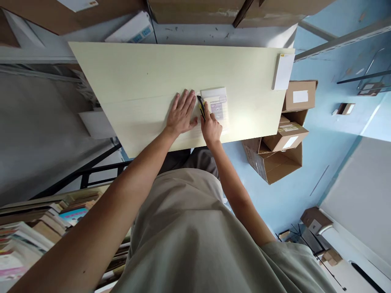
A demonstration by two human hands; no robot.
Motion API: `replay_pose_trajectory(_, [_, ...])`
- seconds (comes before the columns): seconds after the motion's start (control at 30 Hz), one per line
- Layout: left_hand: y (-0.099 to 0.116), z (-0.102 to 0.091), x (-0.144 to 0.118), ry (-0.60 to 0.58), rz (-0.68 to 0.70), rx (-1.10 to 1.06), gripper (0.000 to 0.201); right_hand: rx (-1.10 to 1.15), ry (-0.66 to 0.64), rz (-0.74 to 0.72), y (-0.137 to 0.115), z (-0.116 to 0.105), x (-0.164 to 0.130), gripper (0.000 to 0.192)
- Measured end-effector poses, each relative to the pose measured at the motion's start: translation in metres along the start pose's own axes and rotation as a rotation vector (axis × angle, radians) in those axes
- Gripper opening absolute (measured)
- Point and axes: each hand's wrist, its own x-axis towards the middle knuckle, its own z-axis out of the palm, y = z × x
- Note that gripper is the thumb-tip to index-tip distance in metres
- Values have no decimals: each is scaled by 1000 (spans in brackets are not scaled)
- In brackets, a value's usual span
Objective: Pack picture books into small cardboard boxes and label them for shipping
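Observation:
My right hand (211,129) grips a black and yellow utility knife (201,106), its index finger stretched along the handle. The knife's front end lies by the left edge of a flat package in clear plastic wrap (220,106), which has printed matter showing inside. To the left, my left hand (181,114) rests palm down with its fingers stretched out. Part of the clear wrap seems to run under the hands, though its edge is hard to make out. Both hands are over a pale cream tabletop (146,87).
A white pad or box (283,72) sits at the table's right end. Open cardboard boxes (282,160) stand on the blue floor to the right. Large cartons (195,12) line the far side. Shelved books (36,232) are at lower left, beside a black metal rail (100,169).

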Motion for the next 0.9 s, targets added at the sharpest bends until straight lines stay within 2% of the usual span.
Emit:
replay_pose_trajectory(0.37, [-1, -1, -2, -10, -4, 34, 99, 59, 14, 16, 18, 22, -29, 68])
replay_pose_trajectory(0.67, [-7, 4, -2, -14, -13, 58, 100, -22, -72, 41, 35, 29, -62, 68])
replay_pose_trajectory(0.9, [-6, 3, 0, -33, -20, 72, 101, -178, -188, 72, 49, 32, -87, 69])
